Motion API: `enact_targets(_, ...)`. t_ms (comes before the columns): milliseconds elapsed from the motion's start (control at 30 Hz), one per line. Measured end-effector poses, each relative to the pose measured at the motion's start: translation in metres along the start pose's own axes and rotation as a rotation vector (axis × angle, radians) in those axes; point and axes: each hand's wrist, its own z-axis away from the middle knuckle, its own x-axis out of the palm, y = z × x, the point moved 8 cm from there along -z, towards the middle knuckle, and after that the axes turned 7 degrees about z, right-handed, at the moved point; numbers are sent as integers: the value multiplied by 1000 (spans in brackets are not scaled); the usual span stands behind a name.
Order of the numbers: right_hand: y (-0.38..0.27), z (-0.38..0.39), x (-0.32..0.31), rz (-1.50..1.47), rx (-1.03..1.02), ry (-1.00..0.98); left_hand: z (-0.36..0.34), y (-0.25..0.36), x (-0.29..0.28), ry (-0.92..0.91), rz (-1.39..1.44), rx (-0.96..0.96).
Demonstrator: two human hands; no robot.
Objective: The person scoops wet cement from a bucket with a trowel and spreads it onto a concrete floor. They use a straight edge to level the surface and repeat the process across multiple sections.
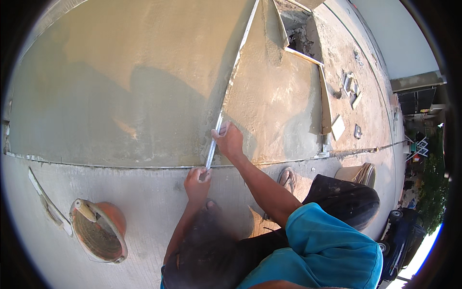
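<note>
The smooth, damp-looking concrete slab [96, 111] is spreading left of the narrow pale strip [211, 151], while a smaller concrete section [274, 103] is lying to the strip's right. The strip itself is resting along the seam between them; whether it is running on unbroken up that seam is hard to tell. An orange bucket [117, 214] is standing left of the strip and closer to the person. The right hand [229, 139] is pinching the strip partway along, and the left hand's [196, 184] grip is closing around its near end. Left of the strip, a pale tool handle [85, 210] is leaning inside the bucket. The person seems to be aligning the strip; the next move is probably calling for steady, even pressure from both hands.
</note>
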Motion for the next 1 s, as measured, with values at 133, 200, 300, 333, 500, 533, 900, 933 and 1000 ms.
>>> enact_targets(133,-9,-2,-5,4,-15,17,-2,3,-3,9,-20,-3)
enact_targets(200,-8,-2,-5,13,-28,31,-2,4,-3,13,-11,-4)
enact_targets(300,-4,0,-4,-26,-11,49,-2,6,-1,3,-16,13)
enact_targets(333,0,2,-5,-78,15,53,-1,6,0,-3,-21,23)
enact_targets(500,8,17,-20,-179,141,58,15,10,11,-75,5,79)
enact_targets(533,9,18,-17,-200,128,69,17,11,11,-77,5,85)
enact_targets(900,27,25,-33,-152,23,266,20,39,25,-74,40,179)
enact_targets(933,32,27,-36,-157,27,301,21,44,27,-76,43,211)
enact_targets(1000,36,32,-43,-171,38,364,27,52,34,-130,73,217)
